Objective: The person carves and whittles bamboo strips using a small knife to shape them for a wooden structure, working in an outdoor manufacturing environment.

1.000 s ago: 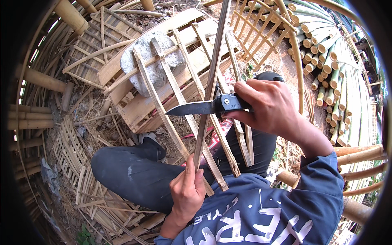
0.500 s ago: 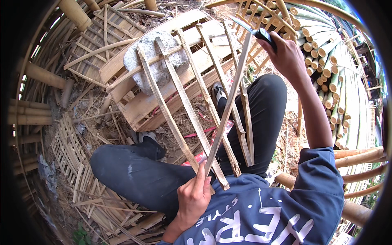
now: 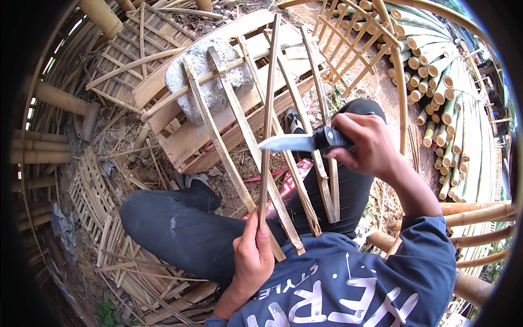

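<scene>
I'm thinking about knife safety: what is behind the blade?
The left hand's wooden strip and some slats show above and below the blade; their parts directly behind it are covered.

My knife [image 3: 297, 143] crosses the strip [image 3: 271, 87], blocking my left hand's [image 3: 254, 256] path up it. Slats [image 3: 240, 121] behind, only narrow gaps between. Right knee [image 3: 359, 107] crowds my right hand [image 3: 368, 143]. Free room: left of slats, above my left thigh [image 3: 169, 223].

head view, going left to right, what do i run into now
Openwork lattice at lower left, grey stone, strip held up by the left hand, right hand, stacked bamboo poles.
</scene>
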A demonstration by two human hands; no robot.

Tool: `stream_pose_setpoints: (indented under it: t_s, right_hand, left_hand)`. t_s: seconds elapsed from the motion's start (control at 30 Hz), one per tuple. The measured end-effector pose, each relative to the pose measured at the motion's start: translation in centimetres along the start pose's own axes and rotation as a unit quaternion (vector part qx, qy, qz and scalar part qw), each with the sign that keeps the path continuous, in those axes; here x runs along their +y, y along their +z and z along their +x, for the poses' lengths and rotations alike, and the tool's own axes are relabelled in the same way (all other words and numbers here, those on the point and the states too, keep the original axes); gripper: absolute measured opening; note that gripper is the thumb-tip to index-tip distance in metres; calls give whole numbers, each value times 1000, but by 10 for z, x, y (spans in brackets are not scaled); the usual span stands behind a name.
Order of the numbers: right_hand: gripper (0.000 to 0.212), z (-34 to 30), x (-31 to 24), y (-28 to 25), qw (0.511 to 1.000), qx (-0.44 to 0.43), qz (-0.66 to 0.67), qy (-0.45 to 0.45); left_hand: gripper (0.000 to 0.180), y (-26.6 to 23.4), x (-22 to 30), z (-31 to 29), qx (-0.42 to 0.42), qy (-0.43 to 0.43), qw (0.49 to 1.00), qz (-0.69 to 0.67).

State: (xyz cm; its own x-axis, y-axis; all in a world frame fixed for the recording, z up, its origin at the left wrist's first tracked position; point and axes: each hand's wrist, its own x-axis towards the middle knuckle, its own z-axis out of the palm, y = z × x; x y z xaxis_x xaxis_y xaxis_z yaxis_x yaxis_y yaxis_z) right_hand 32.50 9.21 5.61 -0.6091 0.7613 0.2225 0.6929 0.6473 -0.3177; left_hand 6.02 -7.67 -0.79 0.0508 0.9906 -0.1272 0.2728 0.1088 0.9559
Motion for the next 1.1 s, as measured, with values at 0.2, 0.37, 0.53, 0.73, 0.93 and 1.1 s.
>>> stream_pose_setpoints:
  t_s: [0.2, 0.37, 0.53, 0.73, 0.93, 1.1]
  right_hand:
    - [45, -4, -30, 19, 996, -49, -19, -78]
    - [44, 8, -34, 10, 997, -59, -45, 2]
    - [42, 20, -22, 6, 998, -10, -60, 29]
    - [43, 21, -1, -2, 995, -15, -57, 82]
    - [42, 7, -21, -7, 995, -60, 77, 21]
    - [46, 2, -35, 1, 989, -139, 50, -2]
  left_hand:
    - [41, 5, 8, 1, 2, -15, 999, -46]
    - [41, 4, 10, -2, -3, 45, 999, -2]
    - [40, 8, 2, -11, 4, 60, 998, 1]
    - [39, 6, 3, -9, -31, 40, 999, -18]
    - [39, 3, 11, -1, -36, 5, 999, 6]
    - [40, 7, 7, -2, -12, 56, 998, 6]
